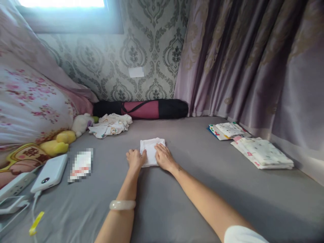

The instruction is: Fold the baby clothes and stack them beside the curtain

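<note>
A small folded white cloth (151, 148) lies on the grey bed sheet (192, 189) in the middle of the view. My left hand (135, 158) rests at the cloth's near left corner, fingers curled onto its edge. My right hand (164, 157) lies flat on the cloth's right side, fingers stretched forward and pressing it down. A pale bangle (122, 205) sits on my left forearm.
Folded printed cloths (262, 153) and a smaller stack (227, 130) lie at the right by the curtain. A crumpled garment (111, 125) and a black-and-red roll bag (141, 109) lie by the far wall. Plush toys (59, 141), a power bank (50, 172) and cables are at the left.
</note>
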The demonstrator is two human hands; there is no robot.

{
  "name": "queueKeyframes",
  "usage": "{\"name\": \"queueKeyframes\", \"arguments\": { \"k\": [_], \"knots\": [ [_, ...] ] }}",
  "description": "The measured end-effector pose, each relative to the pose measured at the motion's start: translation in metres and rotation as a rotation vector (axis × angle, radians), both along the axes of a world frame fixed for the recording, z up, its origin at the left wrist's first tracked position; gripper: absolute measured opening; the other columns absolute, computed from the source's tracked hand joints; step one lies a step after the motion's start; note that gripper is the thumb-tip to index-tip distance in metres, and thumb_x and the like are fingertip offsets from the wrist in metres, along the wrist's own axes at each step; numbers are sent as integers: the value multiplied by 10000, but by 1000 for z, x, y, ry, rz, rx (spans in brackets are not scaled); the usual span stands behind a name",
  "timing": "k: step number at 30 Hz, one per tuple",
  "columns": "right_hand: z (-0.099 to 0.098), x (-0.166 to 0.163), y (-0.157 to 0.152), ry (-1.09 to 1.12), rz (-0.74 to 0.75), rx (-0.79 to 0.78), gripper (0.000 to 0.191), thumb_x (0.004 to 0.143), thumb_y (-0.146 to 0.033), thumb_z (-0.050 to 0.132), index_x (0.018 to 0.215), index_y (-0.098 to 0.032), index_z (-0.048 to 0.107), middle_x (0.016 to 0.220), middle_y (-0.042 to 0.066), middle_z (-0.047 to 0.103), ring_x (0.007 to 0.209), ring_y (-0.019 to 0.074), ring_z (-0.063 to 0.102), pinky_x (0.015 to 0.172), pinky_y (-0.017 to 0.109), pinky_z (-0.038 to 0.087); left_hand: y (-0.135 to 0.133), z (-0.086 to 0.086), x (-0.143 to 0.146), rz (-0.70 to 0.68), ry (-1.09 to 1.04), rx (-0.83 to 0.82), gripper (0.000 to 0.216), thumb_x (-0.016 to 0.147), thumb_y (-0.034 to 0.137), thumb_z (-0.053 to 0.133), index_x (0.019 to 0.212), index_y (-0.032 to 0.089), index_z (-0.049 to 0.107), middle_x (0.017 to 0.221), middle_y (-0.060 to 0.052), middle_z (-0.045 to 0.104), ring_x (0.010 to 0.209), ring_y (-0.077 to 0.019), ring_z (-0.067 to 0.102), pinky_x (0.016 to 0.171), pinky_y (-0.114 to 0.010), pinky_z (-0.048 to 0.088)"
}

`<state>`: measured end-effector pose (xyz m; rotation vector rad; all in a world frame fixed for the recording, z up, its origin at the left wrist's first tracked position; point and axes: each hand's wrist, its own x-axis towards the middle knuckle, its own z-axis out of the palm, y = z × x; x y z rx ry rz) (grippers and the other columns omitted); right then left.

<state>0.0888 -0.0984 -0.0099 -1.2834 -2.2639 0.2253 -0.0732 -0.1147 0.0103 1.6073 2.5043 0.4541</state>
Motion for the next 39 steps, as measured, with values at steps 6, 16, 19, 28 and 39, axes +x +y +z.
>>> {"name": "queueKeyframes", "arguments": {
  "k": [6, 16, 19, 28, 39],
  "knots": [
    [-14, -2, 9, 27, 9, 105, 435, 895, -136, 393, 1286, -115, 584, 1375, 122, 553, 1334, 229, 429, 1120, 400, 322, 1, 2, -2, 9, -103, -27, 555, 814, 538, 472, 1071, 105, 705, 1240, -228, 564, 1174, -383, 491, 944, -400, 390],
    [-17, -1, 11, 54, 4, 91, 442, 894, -135, 397, 1291, -139, 590, 1367, 115, 562, 1341, 224, 427, 1127, 410, 319, 3, 2, -1, -24, -149, 17, 485, 812, 493, 501, 1060, 126, 699, 1209, -220, 595, 1157, -372, 525, 918, -395, 408],
    [-17, 0, 11, 58, 13, 85, 447, 891, -131, 396, 1295, -137, 587, 1368, 117, 560, 1339, 226, 428, 1127, 416, 316, 5, 1, -3, -19, -150, 12, 473, 808, 499, 505, 1032, 132, 704, 1194, -213, 607, 1138, -366, 542, 905, -387, 410],
    [-17, 1, 12, 61, 45, 92, 456, 899, -137, 365, 1307, -114, 567, 1366, 133, 557, 1337, 215, 421, 1136, 423, 302, 11, -6, -9, -74, -185, 100, 359, 810, 468, 536, 887, 152, 690, 970, -150, 688, 978, -316, 615, 774, -325, 408],
    [-15, 3, 10, 86, 30, 48, 456, 895, -155, 391, 1316, -128, 565, 1382, 125, 545, 1355, 234, 400, 1133, 439, 300, 14, -11, -11, -112, -464, 268, 197, 779, 379, 594, 773, 186, 556, 701, -2, 602, 655, -156, 546, 605, -241, 348]
  ]
}}
